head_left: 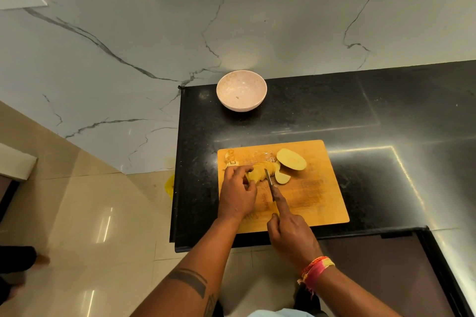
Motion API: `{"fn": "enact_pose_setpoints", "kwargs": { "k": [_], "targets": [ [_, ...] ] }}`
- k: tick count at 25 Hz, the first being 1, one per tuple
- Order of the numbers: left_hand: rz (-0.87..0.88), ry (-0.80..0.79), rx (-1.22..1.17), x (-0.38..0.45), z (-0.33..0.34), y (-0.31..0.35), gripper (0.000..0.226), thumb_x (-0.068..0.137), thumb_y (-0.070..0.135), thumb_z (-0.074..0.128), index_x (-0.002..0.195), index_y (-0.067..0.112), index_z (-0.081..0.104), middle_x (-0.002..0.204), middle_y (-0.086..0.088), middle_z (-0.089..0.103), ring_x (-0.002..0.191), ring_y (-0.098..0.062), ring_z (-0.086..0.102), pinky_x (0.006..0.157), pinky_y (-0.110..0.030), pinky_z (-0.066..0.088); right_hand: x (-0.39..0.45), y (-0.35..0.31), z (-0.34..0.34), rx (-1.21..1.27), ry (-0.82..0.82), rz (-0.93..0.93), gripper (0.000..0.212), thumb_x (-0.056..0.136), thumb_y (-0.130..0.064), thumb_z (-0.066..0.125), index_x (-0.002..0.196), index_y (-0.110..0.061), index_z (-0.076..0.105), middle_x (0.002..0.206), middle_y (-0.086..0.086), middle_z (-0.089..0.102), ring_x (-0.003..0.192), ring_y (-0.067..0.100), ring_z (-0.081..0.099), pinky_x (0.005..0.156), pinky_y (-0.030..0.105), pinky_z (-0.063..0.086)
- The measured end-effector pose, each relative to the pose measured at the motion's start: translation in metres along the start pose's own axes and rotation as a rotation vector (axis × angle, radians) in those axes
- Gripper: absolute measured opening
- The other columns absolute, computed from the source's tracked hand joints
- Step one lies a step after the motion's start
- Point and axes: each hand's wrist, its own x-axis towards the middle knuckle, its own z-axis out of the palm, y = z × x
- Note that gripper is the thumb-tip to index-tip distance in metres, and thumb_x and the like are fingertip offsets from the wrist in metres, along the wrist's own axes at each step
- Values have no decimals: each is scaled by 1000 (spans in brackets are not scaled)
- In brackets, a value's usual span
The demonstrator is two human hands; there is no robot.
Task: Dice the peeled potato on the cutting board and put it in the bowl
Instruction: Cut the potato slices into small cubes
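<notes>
Head view. The curled fingers (pixel 246 171) of the left hand (pixel 238 193) grasp the near-left end of a pale yellow peeled potato half (pixel 260 171), pressing it flat side down on the rectangular orange-brown wooden cutting board (pixel 322 188). This half is partly cut into thin slices that fan toward the board's far-right; its long axis runs from the near-left to the far-right of the board. The right hand (pixel 291 237) clasps the handle of a small knife (pixel 269 182), its forefinger (pixel 280 200) stretched along the spine. The narrow steel blade stands on edge against the sliced end of the potato, tip pointing to the board's far side, roughly across the potato's long axis. One loose slice (pixel 282 177) lies flat just right of the blade. A second, uncut potato half (pixel 291 159) lies beyond it toward the board's far edge, cut face up, long axis running left to right. Small pale scraps (pixel 230 158) sit at the board's far-left corner. The board rests on a polished black stone worktop (pixel 360 115). A round, pale pink speckled bowl (pixel 241 90) stands well beyond the board's far-left corner, near the worktop's back edge. A red and yellow thread band (pixel 315 269) circles the right wrist.
</notes>
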Motion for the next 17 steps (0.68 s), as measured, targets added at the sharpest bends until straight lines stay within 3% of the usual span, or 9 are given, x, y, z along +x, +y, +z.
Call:
{"fn": "enact_pose_setpoints", "kwargs": {
  "k": [3, 8, 17],
  "targets": [
    [-70, 87, -112, -14, -2, -2, 32, 93, 17, 69, 123, 25, 65, 121, 12, 51, 93, 1, 61, 76, -9, 52, -7, 1, 3, -26, -25, -9, 78, 101, -22, 45, 155, -46, -6, 57, -6, 52, 48, 14, 49, 44, 27, 35],
    [-98, 105, -46, -47, -15, -28, 29, 93, 17, 70, 122, 22, 66, 117, 11, 53, 96, -1, 62, 84, -19, 57, -14, -3, 14, -98, -107, -33, 75, 102, -29, 40, 160, -36, -6, 63, -8, 52, 53, 12, 50, 45, 24, 28],
    [-4, -99, 259, -42, -19, -29, 52, 97, 34, 63, 146, 24, 49, 130, 8, 40, 114, -10, 55, 96, -30, 53, -9, -10, 21, -168, -212, -29, 72, 101, -30, 36, 161, -33, -4, 66, -2, 56, 56, 15, 53, 52, 33, 42]
  ]
}}
